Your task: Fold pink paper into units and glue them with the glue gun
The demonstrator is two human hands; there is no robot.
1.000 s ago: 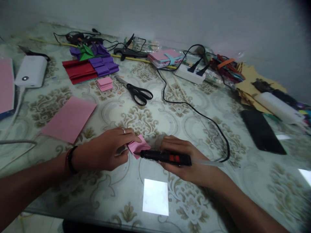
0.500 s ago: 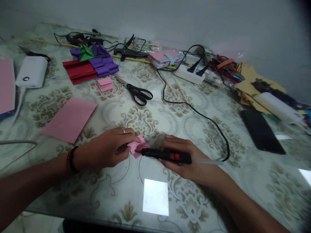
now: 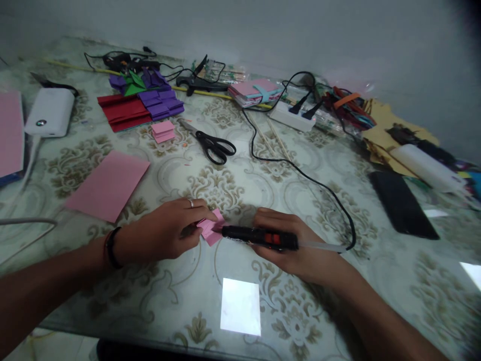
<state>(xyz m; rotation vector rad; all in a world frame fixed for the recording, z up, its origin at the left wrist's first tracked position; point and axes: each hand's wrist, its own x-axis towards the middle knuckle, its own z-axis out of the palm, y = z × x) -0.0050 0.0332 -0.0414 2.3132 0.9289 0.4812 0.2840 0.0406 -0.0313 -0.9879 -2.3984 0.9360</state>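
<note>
Patterned tabletop (image 3: 180, 311), backed by a grey wall (image 3: 263, 30). Folded pink paper (image 3: 211, 236): located between the hands, pinched in the grip of the left hand (image 3: 161, 228). Black glue gun (image 3: 259, 236): grasped in the closed grip of the right hand (image 3: 289, 223), nozzle directed at the paper; contact cannot be told. Pink sheet (image 3: 108, 185): laid flat, beyond the left forearm. Scissors (image 3: 206, 138): placed beyond the hands, pleated pink piece (image 3: 163, 131) set near the blades. Black phone (image 3: 404, 203): laid at far right.
</note>
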